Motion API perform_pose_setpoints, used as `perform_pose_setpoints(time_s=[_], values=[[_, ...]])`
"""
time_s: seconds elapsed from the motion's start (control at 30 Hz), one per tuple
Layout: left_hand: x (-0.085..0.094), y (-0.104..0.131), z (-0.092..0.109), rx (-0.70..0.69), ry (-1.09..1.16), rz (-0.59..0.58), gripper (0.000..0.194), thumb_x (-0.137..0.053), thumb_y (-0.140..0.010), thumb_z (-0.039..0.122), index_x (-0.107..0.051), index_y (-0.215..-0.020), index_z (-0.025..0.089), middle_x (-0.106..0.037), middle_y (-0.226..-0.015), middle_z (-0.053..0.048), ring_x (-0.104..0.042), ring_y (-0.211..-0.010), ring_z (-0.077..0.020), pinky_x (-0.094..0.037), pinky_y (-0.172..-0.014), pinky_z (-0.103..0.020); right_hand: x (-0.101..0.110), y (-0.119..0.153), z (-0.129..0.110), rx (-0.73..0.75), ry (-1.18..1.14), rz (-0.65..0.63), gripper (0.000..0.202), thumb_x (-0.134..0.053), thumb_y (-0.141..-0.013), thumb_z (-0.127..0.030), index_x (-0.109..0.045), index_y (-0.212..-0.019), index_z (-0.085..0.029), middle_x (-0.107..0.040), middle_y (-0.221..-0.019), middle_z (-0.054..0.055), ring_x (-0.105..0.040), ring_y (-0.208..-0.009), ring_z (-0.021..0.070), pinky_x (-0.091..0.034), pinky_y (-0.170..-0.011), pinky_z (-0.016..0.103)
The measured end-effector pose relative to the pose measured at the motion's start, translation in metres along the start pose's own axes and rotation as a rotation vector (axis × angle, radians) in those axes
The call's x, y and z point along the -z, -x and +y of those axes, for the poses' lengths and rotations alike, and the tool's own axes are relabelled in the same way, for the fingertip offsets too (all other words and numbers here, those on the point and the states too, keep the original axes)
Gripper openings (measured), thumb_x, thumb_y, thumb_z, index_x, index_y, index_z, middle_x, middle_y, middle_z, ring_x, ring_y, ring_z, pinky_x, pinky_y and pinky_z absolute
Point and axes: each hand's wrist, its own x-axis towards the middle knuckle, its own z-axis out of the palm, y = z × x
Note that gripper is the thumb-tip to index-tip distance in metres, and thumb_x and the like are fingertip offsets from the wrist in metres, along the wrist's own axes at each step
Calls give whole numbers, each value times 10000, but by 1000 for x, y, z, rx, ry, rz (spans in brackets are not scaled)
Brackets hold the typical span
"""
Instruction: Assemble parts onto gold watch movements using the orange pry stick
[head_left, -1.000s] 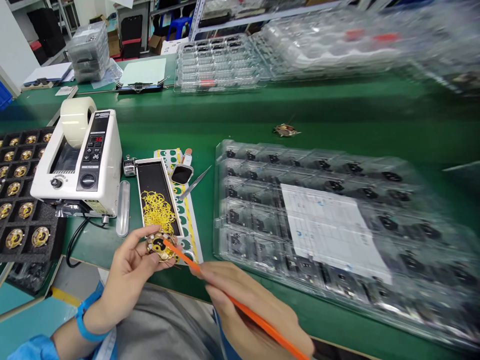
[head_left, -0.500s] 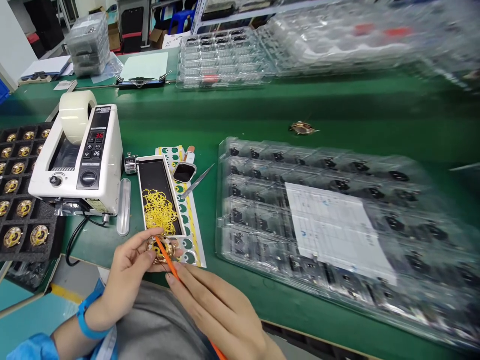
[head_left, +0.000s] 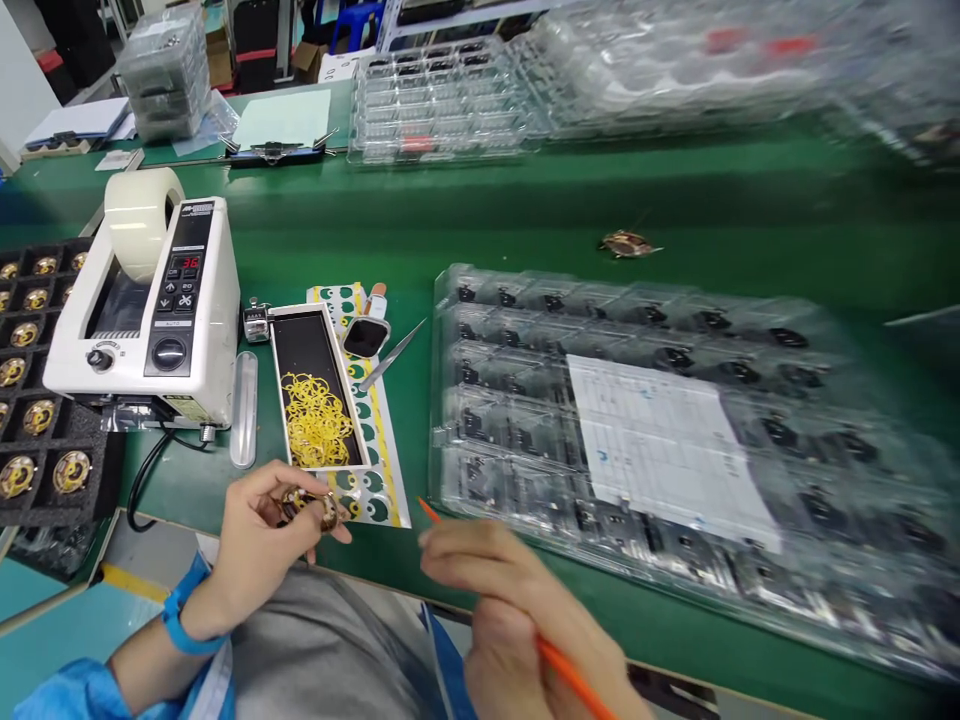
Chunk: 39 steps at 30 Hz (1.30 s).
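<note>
My left hand (head_left: pixel 262 530) is closed on a round gold part (head_left: pixel 328 510), gripped between thumb and fingers above the bench's front edge. Its fingers cover much of that part. Off to the right, my right hand (head_left: pixel 517 610) grips a slim orange stick-like tool (head_left: pixel 574 675), whose tip shows past the fingers. Just beyond my left hand lies a white-rimmed black tray (head_left: pixel 304 340) with a heap of thin yellow rings (head_left: pixel 319 425). A perforated sheet (head_left: pixel 386 485) with yellow pieces sits partly under it.
A white tape dispenser (head_left: pixel 214 300) stands left, beside a black foam tray (head_left: pixel 97 430) of gold parts. Tweezers (head_left: pixel 394 355) and a smartwatch (head_left: pixel 366 337) lie by the sheet. Clear plastic trays (head_left: pixel 510 470) topped with paper (head_left: pixel 667 450) fill the right. A small gold piece (head_left: pixel 628 243) lies behind.
My right hand has drawn the orange tool away from the gold part, to the right. My left hand has tilted the part, its thumb now across it.
</note>
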Motion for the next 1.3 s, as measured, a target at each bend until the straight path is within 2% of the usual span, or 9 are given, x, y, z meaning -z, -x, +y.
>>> perform_pose_setpoints(time_s=[0.07,0.17,0.33,0.6,0.73,0.9,1.07,1.2,1.3], values=[[-2,2,0,-47,-46,6,89,-745,-750,203,-668,-766,161,-727,-635,-35,-673,-488,-152,-487,-380,-168,-12,-6,-6,49,90,-25,199,-434,-1031,-193,-617,-954,-185,-630,-674,26,-608,-555,134,-490,-506,235],[-3,7,0,-114,-140,11,68,-707,-786,167,-723,-852,166,-777,-759,-51,-701,-572,-153,-593,-520,-206,-26,-11,-6,123,261,-6,136,-567,-934,-59,-643,-1003,-149,-688,-728,43,-650,-582,140,-512,-536,237],[0,17,-7,-289,-373,3,363,-650,-800,46,-741,-1110,211,-791,-1005,-47,-753,-837,-185,-619,-761,-222,-35,-14,-4,109,336,51,105,-606,-916,-74,-653,-975,-147,-722,-800,67,-692,-659,163,-556,-617,262],[6,20,-13,-512,-557,-56,486,-613,-834,-1,-686,-1249,242,-754,-1165,-27,-748,-955,-195,-601,-890,-245,-35,-20,-1,38,282,-7,117,-549,-917,-57,-609,-908,-157,-670,-750,41,-647,-643,152,-524,-573,255],[7,18,-10,-421,-526,-42,438,-619,-850,30,-689,-1240,219,-757,-1157,-35,-752,-953,-194,-608,-864,-227,-32,-26,-2,62,133,-88,143,-547,-888,-49,-573,-825,-175,-609,-684,12,-574,-585,126,-468,-519,234],[12,10,-10,-298,-398,10,417,-626,-817,59,-697,-1208,183,-770,-1114,-57,-754,-963,-229,-619,-865,-271,-16,-43,-5,-252,-217,-223,178,-554,-861,-155,-535,-689,-197,-536,-597,-22,-463,-502,102,-368,-447,218],[22,6,-12,-144,-241,91,403,-651,-795,98,-686,-1191,164,-783,-1024,-70,-760,-928,-243,-634,-829,-296,-9,-75,26,-456,-79,-357,365,-522,-916,-350,-419,-599,-200,-384,-525,-47,-348,-489,97,-286,-452,220],[32,6,-12,-102,-93,64,368,-701,-815,172,-682,-1183,155,-766,-1093,-112,-743,-995,-268,-637,-822,-309,-6,-85,29,-456,-75,-530,250,-448,-950,-329,-535,-757,-196,-513,-646,-18,-436,-569,118,-345,-516,228],[34,6,-6,-59,-33,46,371,-778,-804,234,-686,-1155,157,-774,-1061,-117,-750,-974,-276,-640,-797,-292,11,-80,6,-500,-258,-502,168,-473,-948,-320,-542,-850,-201,-480,-673,-31,-406,-559,106,-349,-501,217]])
